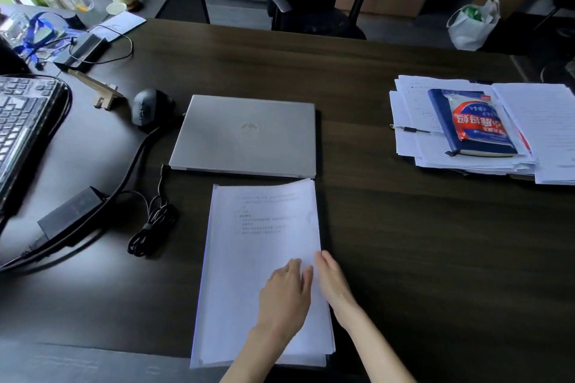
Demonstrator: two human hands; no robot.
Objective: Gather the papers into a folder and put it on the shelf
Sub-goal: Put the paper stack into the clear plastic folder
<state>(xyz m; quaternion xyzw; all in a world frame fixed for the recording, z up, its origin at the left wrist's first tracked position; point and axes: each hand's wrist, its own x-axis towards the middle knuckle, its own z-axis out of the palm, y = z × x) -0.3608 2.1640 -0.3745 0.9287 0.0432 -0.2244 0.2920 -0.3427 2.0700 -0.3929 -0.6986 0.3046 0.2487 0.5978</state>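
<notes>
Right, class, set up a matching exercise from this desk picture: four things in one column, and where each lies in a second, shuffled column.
Things:
1. closed laptop
2. computer mouse
3. blue notebook
4. left hand

Places:
A. on the paper pile at the right of the desk
B. flat on the sheaf of papers at the near edge
C. just beyond that sheaf, mid-desk
D. left of the laptop's far corner

Pairs: 1-C, 2-D, 3-A, 4-B

White papers (261, 258) with faint grey print lie on a dark brown wood-grain desk (404, 227); the laptop (245, 135) is silver.
</notes>
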